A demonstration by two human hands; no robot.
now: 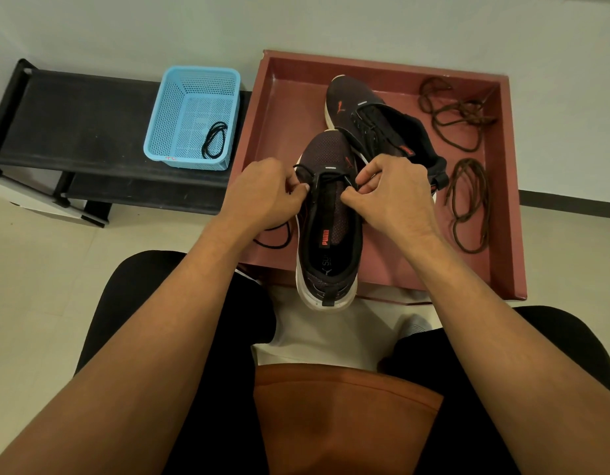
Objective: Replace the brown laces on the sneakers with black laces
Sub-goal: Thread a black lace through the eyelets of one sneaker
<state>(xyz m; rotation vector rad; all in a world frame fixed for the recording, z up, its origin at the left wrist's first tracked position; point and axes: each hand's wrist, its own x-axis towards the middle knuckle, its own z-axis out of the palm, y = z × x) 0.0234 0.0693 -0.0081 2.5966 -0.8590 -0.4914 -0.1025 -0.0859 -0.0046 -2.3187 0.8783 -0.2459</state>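
A dark sneaker [326, 231] with a white sole rests over the near edge of the red tray [286, 108], toe pointing away. A black lace [326, 176] runs across its lowest eyelets. My left hand [266, 193] pinches the lace's left end at the shoe's left side, and slack hangs below in a loop [274, 240]. My right hand [392, 197] pinches the lace at the right eyelets. The second sneaker [375, 125], laced in black, lies behind in the tray. Two brown laces [457, 114] [468, 204] lie loose in the tray's right part.
A light blue plastic basket [190, 114] with one coiled black lace [214, 140] sits on a low black shelf [77, 118] to the left. A white wall is behind. My knees in black trousers frame the bottom of the view.
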